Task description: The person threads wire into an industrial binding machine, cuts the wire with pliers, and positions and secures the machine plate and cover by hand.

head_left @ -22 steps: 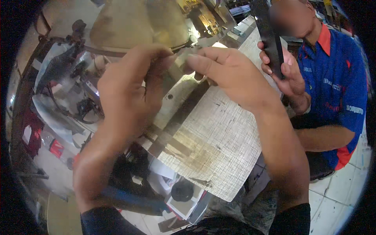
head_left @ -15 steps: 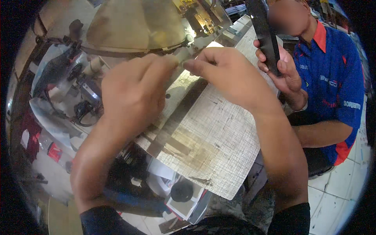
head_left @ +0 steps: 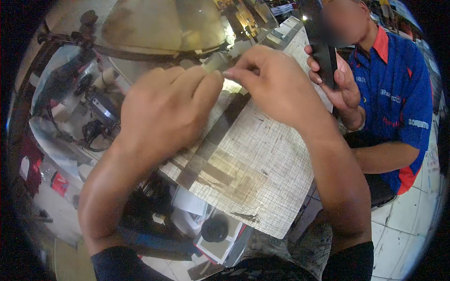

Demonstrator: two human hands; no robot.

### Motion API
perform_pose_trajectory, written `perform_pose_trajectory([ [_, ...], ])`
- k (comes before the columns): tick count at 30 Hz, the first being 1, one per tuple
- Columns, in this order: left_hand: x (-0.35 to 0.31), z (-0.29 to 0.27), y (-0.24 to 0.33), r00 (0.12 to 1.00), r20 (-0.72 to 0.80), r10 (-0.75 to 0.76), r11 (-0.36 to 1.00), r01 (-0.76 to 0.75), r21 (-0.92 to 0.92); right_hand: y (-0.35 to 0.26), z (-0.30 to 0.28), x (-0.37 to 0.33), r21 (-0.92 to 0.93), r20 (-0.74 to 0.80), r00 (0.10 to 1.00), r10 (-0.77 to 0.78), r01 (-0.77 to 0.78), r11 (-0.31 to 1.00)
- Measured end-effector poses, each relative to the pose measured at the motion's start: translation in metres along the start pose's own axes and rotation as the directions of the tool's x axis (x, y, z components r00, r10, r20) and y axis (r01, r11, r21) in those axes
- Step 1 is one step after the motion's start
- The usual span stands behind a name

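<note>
Both hands are raised over a worn, light, grid-patterned work surface [head_left: 262,173]. My left hand [head_left: 171,107] has its fingers curled closed, its back toward me. My right hand [head_left: 276,84] pinches with thumb and forefinger, their tips almost touching the left fingertips. Anything between the fingers is too small or too hidden to make out. Just past the hands, a bright light falls on the surface, and a dark strip [head_left: 220,126] runs along it under the left hand.
At right a seated person in a blue and red shirt [head_left: 393,89] holds up a dark phone-like device [head_left: 321,51]. A cluttered bin [head_left: 70,107] stands at left, with a plastic bottle [head_left: 58,182] nearby. Papers and a round black object [head_left: 214,228] lie below the board. Brass-coloured machinery [head_left: 243,18] stands at the back.
My left hand has shifted slightly to the right. The right hand has risen a little, and the fingertips of both remain close together. The view has tilted slightly.
</note>
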State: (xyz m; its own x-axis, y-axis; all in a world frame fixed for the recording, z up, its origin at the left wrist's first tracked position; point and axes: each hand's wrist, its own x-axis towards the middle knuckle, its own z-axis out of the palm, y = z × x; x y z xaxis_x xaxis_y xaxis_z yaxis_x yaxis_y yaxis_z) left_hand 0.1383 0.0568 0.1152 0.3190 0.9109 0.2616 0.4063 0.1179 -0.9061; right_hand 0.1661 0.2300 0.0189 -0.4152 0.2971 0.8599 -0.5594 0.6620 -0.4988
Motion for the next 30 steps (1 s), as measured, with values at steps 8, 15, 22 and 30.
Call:
perform_pose_trajectory([
  [8,0.006,0.011,0.001,0.992,0.084,-0.097,0.992,0.089,0.092,-0.002,0.001,0.011,0.013,0.039,0.989,0.141,-0.142,0.99],
  [15,0.011,0.013,0.002,0.99,0.032,-0.136,0.965,0.126,0.228,0.003,0.002,0.017,0.386,0.184,0.884,0.43,-0.467,0.795],
  [22,0.01,0.015,-0.002,0.971,-0.225,-0.08,0.986,0.111,0.128,-0.024,-0.016,-0.004,0.583,0.386,0.849,0.362,-0.528,0.617],
  [30,0.01,0.016,0.003,0.946,-0.267,-0.182,0.983,0.182,-0.023,-0.045,0.014,-0.016,0.958,0.252,0.864,0.435,-0.287,0.015],
])
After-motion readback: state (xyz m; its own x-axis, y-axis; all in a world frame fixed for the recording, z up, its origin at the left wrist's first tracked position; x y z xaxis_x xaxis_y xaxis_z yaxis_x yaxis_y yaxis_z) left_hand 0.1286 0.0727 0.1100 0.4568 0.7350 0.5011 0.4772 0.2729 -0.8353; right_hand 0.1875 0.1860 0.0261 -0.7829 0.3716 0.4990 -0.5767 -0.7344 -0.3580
